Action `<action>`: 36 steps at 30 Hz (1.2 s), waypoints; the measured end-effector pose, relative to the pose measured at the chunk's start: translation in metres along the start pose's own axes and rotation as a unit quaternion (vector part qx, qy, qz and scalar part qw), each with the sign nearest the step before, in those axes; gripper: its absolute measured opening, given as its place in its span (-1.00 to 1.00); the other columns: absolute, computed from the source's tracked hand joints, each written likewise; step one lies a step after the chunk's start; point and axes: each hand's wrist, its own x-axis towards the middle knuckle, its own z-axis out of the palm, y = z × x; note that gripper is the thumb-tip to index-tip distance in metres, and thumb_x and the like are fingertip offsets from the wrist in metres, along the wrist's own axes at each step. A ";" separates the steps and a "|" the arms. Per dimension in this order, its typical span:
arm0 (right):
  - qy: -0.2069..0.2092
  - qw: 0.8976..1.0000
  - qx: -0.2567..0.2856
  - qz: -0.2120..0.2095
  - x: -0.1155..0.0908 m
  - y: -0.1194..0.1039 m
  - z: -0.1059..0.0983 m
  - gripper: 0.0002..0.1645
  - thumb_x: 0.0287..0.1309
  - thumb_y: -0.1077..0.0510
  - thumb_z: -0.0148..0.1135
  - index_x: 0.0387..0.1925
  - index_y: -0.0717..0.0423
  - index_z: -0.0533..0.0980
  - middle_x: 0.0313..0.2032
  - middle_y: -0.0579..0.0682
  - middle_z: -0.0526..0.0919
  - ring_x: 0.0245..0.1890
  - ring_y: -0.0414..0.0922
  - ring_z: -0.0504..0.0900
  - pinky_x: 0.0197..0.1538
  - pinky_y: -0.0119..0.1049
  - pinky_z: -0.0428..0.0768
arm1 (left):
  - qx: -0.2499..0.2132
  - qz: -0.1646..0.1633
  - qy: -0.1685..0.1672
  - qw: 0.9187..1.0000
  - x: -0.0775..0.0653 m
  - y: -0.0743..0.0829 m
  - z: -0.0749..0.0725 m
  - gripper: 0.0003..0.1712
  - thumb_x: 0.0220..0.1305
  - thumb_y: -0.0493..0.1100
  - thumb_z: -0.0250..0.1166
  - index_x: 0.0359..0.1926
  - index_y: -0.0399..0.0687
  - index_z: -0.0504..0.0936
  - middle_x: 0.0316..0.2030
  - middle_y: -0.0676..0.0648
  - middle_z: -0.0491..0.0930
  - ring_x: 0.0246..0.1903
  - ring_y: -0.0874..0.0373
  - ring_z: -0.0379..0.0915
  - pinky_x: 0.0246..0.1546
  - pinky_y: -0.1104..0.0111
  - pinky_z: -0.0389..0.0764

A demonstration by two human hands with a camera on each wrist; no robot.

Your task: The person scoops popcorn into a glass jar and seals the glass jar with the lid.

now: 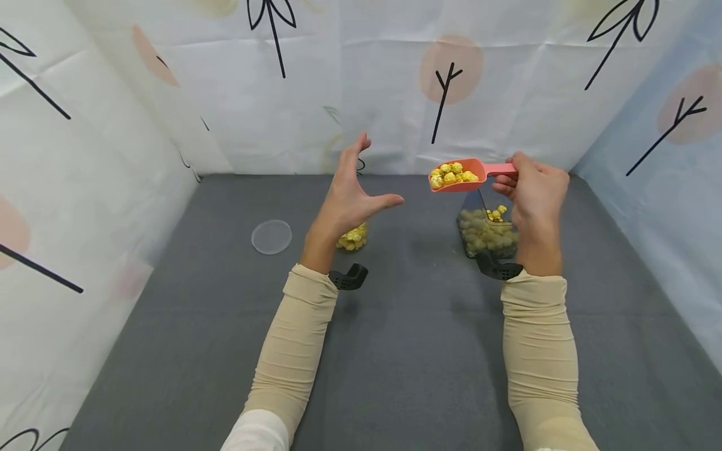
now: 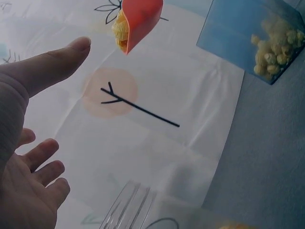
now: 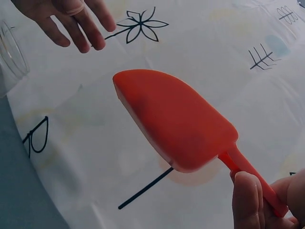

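Observation:
My right hand (image 1: 538,191) pinches the handle of a coral-red scoop (image 3: 171,119), holding it level in the air with yellow popcorn (image 1: 449,175) in its bowl. Raised to the left, my left hand (image 1: 345,197) holds nothing, thumb and fingers spread wide apart. The scoop's front edge points toward it, with a gap between. Below and behind the left hand stands a clear round jar (image 1: 354,240) with popcorn inside, partly hidden by the wrist. Under the right hand is a see-through square container (image 1: 469,235) with more popcorn, partly covered by the right hand and wrist.
A clear round lid (image 1: 271,237) lies on the grey table (image 1: 417,351), left of the jar. White patterned cloth (image 1: 383,81) rises along the table's back and both sides. Each wrist carries a black camera mount (image 1: 348,277).

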 end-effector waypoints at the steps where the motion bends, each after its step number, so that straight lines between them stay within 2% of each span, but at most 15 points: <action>1: -0.002 1.000 0.001 0.002 0.000 0.000 0.003 -0.80 0.32 0.14 0.33 -0.31 0.22 0.67 -0.55 -0.01 0.69 -0.71 -0.22 0.64 -0.48 -0.43 0.68 | 0.000 -0.003 0.000 1.000 -0.001 -0.002 -0.003 0.40 -0.02 0.11 0.65 0.65 0.24 -0.13 0.55 0.17 0.08 0.52 0.31 0.03 0.50 0.17 0.25; 10: -0.025 1.000 -0.001 -0.005 -0.005 0.004 0.026 -0.79 0.36 0.13 0.28 -0.32 0.21 0.67 -0.57 -0.02 0.68 -0.69 -0.23 0.65 -0.47 -0.43 0.68 | -0.007 -0.016 0.024 1.000 -0.010 -0.019 -0.023 0.37 0.00 0.11 0.64 0.64 0.22 -0.09 0.55 0.16 0.11 0.56 0.24 -0.01 0.52 0.10 0.21; 13: -0.027 1.000 -0.012 -0.004 -0.007 0.007 0.035 -0.78 0.36 0.12 0.29 -0.31 0.21 0.67 -0.55 -0.02 0.69 -0.67 -0.23 0.66 -0.47 -0.43 0.68 | -0.007 -0.028 0.021 0.999 -0.012 -0.024 -0.027 0.36 -0.01 0.11 0.64 0.64 0.27 -0.07 0.54 0.18 0.11 0.57 0.24 -0.01 0.52 0.08 0.21; 20: -0.032 0.999 -0.015 0.006 -0.010 0.010 0.050 -0.78 0.36 0.13 0.28 -0.25 0.26 0.67 -0.54 0.00 0.69 -0.68 -0.23 0.67 -0.47 -0.42 0.68 | -0.019 -0.044 -0.002 0.999 -0.015 -0.035 -0.033 0.36 -0.04 0.06 0.66 0.63 0.28 -0.05 0.57 0.13 0.03 0.59 0.22 -0.08 0.53 0.03 0.17; 24: -0.044 0.999 -0.023 0.003 -0.011 0.011 0.056 -0.77 0.36 0.13 0.28 -0.24 0.26 0.67 -0.54 -0.01 0.70 -0.67 -0.24 0.67 -0.45 -0.42 0.69 | -0.031 -0.049 -0.012 0.998 -0.016 -0.043 -0.034 0.36 -0.05 0.04 0.67 0.63 0.23 -0.03 0.58 0.09 0.01 0.59 0.20 -0.09 0.54 -0.01 0.16; 30: -0.052 0.998 -0.025 -0.015 -0.013 0.014 0.060 -0.77 0.37 0.14 0.26 -0.33 0.22 0.67 -0.59 -0.02 0.69 -0.68 -0.25 0.67 -0.46 -0.43 0.68 | -0.050 -0.062 -0.032 0.996 -0.011 -0.051 -0.029 0.31 -0.02 0.07 0.65 0.62 0.20 0.00 0.57 0.15 0.07 0.59 0.25 -0.06 0.54 0.03 0.17; 36: -0.067 0.997 -0.029 -0.013 -0.015 0.024 0.066 -0.75 0.39 0.12 0.26 -0.34 0.21 0.67 -0.60 -0.03 0.69 -0.69 -0.25 0.67 -0.46 -0.42 0.69 | -0.063 -0.072 -0.069 0.993 -0.007 -0.055 -0.024 0.31 -0.04 0.01 0.67 0.61 0.12 0.03 0.56 0.08 0.12 0.59 0.17 -0.05 0.59 0.10 0.09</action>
